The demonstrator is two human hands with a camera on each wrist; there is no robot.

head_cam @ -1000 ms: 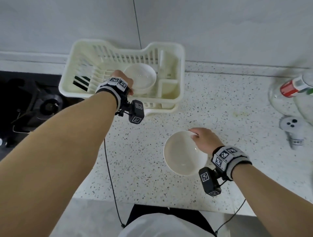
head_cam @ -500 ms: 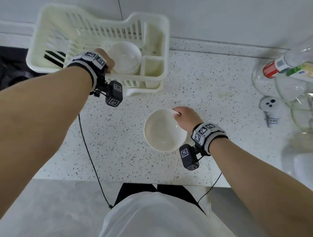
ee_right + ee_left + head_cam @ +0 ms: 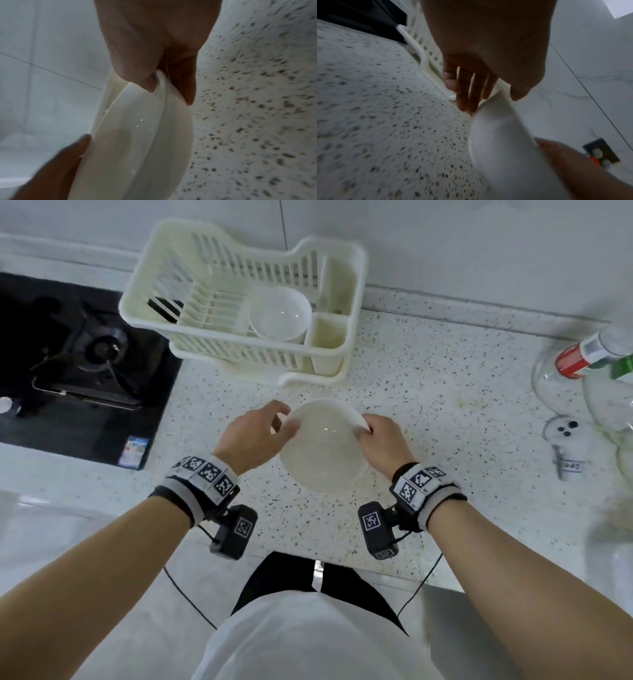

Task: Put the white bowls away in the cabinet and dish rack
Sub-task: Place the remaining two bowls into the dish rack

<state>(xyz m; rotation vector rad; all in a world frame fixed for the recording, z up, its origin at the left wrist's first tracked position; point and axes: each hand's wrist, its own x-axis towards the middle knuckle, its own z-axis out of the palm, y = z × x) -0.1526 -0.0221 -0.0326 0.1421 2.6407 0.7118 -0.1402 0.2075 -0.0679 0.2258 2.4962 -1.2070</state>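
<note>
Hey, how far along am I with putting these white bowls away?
Done: one small white bowl sits in the dish rack. In hand: the larger white bowl is above the speckled counter, the left hand and right hand each pinching its rim on opposite sides. Left: this bowl still has to be stowed; no cabinet shows in these views.
</note>
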